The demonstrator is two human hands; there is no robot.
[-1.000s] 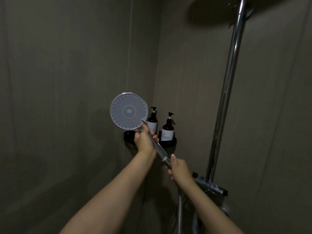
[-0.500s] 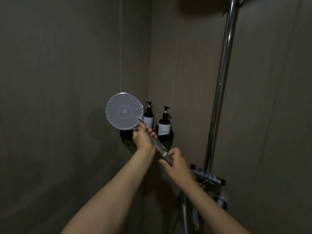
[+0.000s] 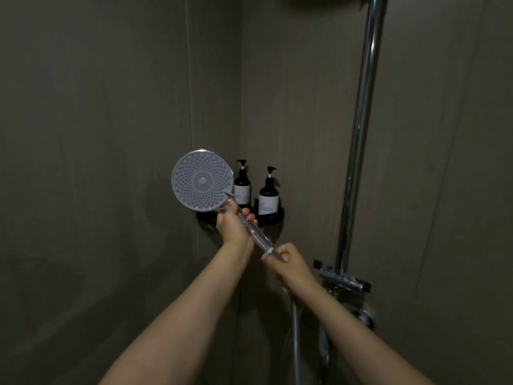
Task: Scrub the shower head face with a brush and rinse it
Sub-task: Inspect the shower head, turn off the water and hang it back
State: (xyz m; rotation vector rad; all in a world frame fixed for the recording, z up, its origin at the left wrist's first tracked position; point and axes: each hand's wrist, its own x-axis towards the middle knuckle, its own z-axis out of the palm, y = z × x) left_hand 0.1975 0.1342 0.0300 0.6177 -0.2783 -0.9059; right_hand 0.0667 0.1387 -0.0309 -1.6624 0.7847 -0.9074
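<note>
The round grey shower head (image 3: 202, 180) faces me, its nozzle-dotted face held up in front of the wall corner. Its clear handle (image 3: 256, 234) slants down to the right. My left hand (image 3: 232, 225) grips the handle just under the head. My right hand (image 3: 291, 266) holds the handle's lower end, where the metal hose (image 3: 296, 343) hangs down. No brush is in view.
Two dark pump bottles (image 3: 242, 184) (image 3: 268, 194) stand on a black corner shelf (image 3: 273, 216) right behind the shower head. A chrome riser pipe (image 3: 361, 134) runs up at the right, with the mixer valve (image 3: 344, 282) at its foot. Dark tiled walls surround everything.
The view has drifted slightly, and the shower head sits a little lower and more to the left. My right hand has shifted its hold at the handle's lower end.
</note>
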